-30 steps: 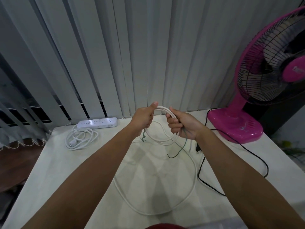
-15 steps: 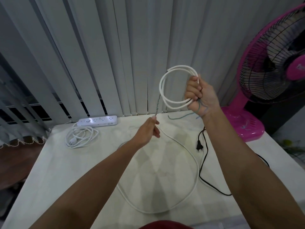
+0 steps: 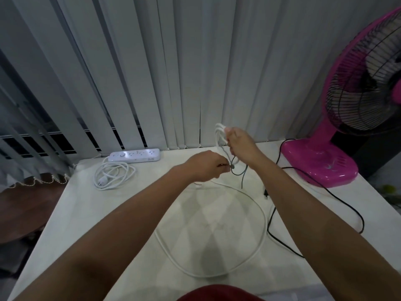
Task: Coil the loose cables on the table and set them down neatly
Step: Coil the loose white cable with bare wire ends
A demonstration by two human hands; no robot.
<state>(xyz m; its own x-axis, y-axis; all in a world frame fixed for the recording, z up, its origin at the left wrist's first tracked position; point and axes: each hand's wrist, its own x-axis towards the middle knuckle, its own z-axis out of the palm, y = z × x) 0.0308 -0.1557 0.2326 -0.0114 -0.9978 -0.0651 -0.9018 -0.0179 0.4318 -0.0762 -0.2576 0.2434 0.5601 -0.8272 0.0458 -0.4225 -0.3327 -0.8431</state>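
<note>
Right hand: fingers curled round a small coil of white cable, held above the far part of the tabletop, in front of the blinds. Left hand: just beside it and lower, fingertips pinched on a thin dark wire that hangs from the coil; whether this is a tie or a second lead cannot be told. Rest of the white cable: one wide slack loop lying on the tabletop between the forearms. Hazards, as judged: the slack loop runs just beside a black cord and its plug, so the next pull may snag or drag them, tugging toward the pink fan. The dark wire may get wound into the turns and tangle. The right hand holds several springy turns, and any slackening while the left hand is busy would let them spill open. Bundled lead and power strip, far left: well apart, not at risk.
</note>
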